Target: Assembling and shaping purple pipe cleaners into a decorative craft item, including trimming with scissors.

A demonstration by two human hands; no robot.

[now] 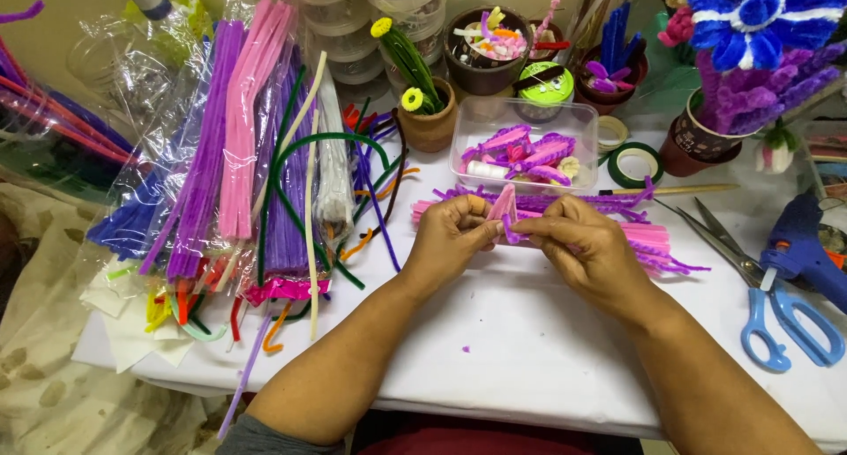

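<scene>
I see the left hand (452, 234) and the right hand (578, 243) meeting over the middle of the white bench (520, 349), both working 1 small pink pipe-cleaner piece (505, 210). It stands up between them as a narrow folded loop, its tip pointing to the far side.

To do this bend well, I judge that the left hand should hold the lower part steady while the right hand shapes it in short, even presses, so the fold stays tight and the 2 legs stay side by side. A firm grip close to the bend looks better than one far from it, since the fuzzy wire would otherwise twist.

The left fingers (472, 221) are pressed together, thumb against forefinger, pinching the piece from its left. The right fingers (540, 225) close on it from the right, pinching its lower end. The piece sits right at the fingertips of both hands, touching each and rising above them.

Just beyond the hands lies a loose heap of pink and purple pipe cleaners (644, 239). A clear plastic box (522, 146) of finished purple bits stands farther off. Blue-handled scissors (776, 318) lie to the right, near a blue glue gun (803, 248). Bundles of long pipe cleaners in plastic sleeves (238, 146) fill the left side.
</scene>
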